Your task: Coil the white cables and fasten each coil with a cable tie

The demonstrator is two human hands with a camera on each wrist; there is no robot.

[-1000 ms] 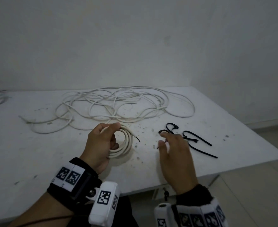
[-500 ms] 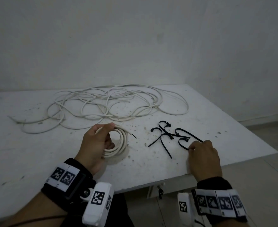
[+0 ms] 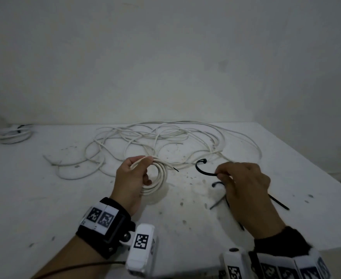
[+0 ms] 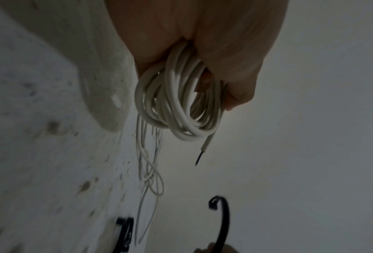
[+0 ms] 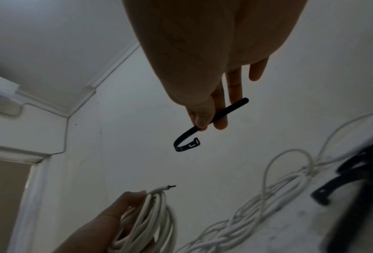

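**Coil and tie lifted above the desk**

Gripping a white coil (image 3: pixel 159 178) — fingers curled through it — the left hand (image 3: pixel 132 181) holds it above the desk (image 3: pixel 44 198). Right of it, the right hand (image 3: pixel 246 186) pinches a curved black cable tie (image 3: pixel 202 170); loose cables (image 3: pixel 165 137) lie farther back.

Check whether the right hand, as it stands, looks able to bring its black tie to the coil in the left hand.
Probably yes: the right hand pinches the black tie above the table, the left hand holds the coil up beside it, and only open air lies between them.
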